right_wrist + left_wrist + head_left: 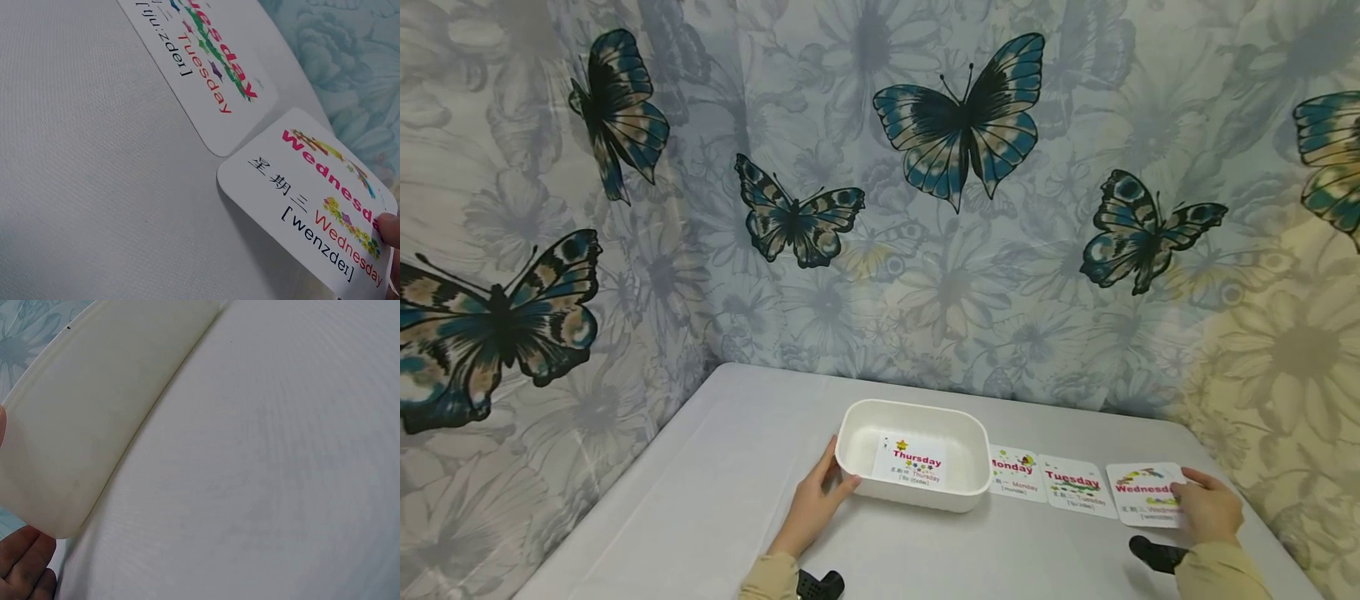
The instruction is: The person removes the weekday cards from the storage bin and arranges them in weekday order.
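Note:
A white plastic storage box [910,497] stands on the table with a Thursday flashcard [891,450] inside it. My left hand [815,497] grips the box's left end, thumb at the front rim and fingers round the side; in the left wrist view some fingers [28,559] touch its lower corner. At the right, my right hand [1213,506] pinches the right edge of the Wednesday flashcard [294,200], thumb on its printed face. That card is tilted, its near edge off the table. Left of it lie the Tuesday flashcard [1077,486] and the Monday flashcard [1017,475], partly behind the box.
A white cloth covers the table [700,467]. Behind it hangs a flowered fabric wall [955,292] with large butterfly prints. Black wrist devices [1157,554] sit at both sleeves.

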`<state>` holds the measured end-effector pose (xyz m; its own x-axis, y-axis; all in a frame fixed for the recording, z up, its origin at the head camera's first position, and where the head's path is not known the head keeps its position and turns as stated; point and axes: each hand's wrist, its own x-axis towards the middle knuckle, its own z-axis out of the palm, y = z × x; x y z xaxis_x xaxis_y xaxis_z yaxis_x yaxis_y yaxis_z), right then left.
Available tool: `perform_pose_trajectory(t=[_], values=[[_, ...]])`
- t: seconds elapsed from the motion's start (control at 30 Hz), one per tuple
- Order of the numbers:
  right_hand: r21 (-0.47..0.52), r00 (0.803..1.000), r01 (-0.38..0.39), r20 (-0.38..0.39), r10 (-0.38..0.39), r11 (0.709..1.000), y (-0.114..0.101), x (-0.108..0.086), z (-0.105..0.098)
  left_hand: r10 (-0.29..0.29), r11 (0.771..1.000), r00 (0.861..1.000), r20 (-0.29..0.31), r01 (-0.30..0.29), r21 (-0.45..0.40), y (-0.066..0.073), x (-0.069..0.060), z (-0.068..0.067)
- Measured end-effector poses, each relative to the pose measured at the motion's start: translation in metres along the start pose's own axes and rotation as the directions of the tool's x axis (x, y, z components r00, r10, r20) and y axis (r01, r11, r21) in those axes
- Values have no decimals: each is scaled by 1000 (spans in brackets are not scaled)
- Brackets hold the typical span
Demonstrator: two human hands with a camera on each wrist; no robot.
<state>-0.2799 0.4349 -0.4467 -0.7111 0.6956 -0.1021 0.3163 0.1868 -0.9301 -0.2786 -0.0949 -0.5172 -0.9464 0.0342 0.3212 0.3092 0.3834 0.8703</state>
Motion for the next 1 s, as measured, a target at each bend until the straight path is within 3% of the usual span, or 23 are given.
perform_pose_trajectory(t=[0.23, 0.6, 0.87, 1.0], values=[[-117, 998, 34, -50, -40, 993, 1, 1, 3, 8, 1000, 1000, -2, -8, -1, 4, 1, 1], [-163, 988, 106, -90, -122, 981, 6, 1, 6, -6, 1000, 1000, -5, 6, -4, 6, 0, 2], [-186, 988, 121, -72, -136, 975, 5, 0, 9, 1, 1000, 1000, -7, -1, -14, 6, 0, 2], [-200, 993, 104, -27, -111, 974, 6, 1, 10, -8, 1000, 1000, -8, 8, -14, 6, -1, 2]])
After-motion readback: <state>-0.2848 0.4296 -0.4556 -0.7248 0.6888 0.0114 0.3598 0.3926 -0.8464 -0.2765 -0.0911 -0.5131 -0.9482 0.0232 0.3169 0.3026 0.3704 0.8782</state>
